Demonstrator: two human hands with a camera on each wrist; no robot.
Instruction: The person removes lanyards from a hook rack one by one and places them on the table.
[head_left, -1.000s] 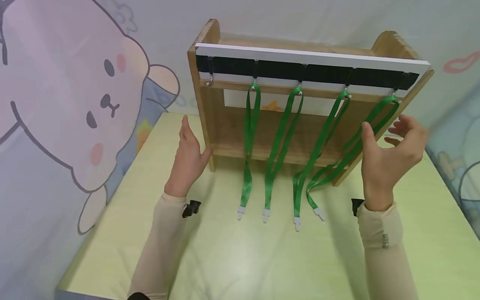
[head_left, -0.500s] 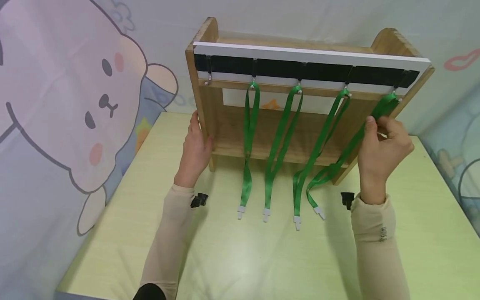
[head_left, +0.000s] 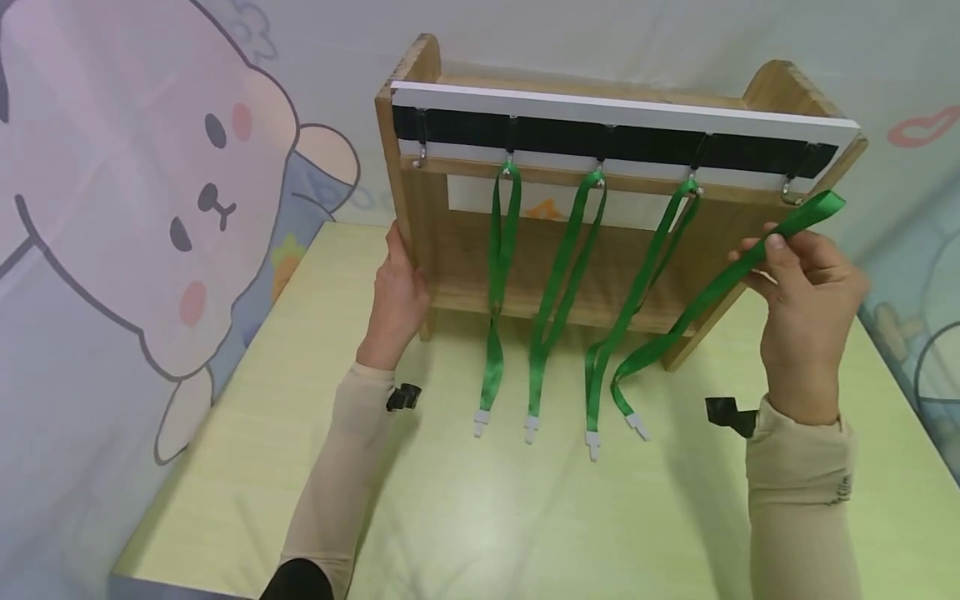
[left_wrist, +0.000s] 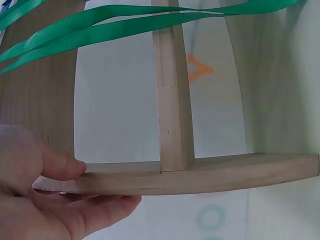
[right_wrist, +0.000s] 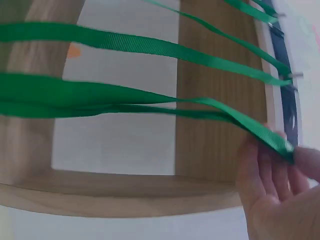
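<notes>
My right hand (head_left: 813, 312) pinches a green lanyard (head_left: 708, 293) near its top loop, between thumb and fingers. The loop stands clear of the rightmost hook (head_left: 790, 190), to its right. The lanyard's white clip (head_left: 637, 427) lies on the table. In the right wrist view, the strap runs away from my fingertips in front of the shelf. My left hand (head_left: 393, 310) grips the left side panel of a wooden shelf (head_left: 408, 200); in the left wrist view, the thumb (left_wrist: 65, 167) is on one face and fingers are on the other.
Three more green lanyards, the left one (head_left: 495, 250), the middle one (head_left: 568, 250) and the right one (head_left: 637, 283), hang from the hooks on the shelf's black-and-white strip (head_left: 558, 135). The far-left hook (head_left: 420, 158) is bare. A pale yellow-green table (head_left: 480, 517) lies beneath.
My right hand moved in to the rightmost lanyard, took hold of it, and brought its loop off the hook to the right. My left hand moved right onto the shelf's side panel.
</notes>
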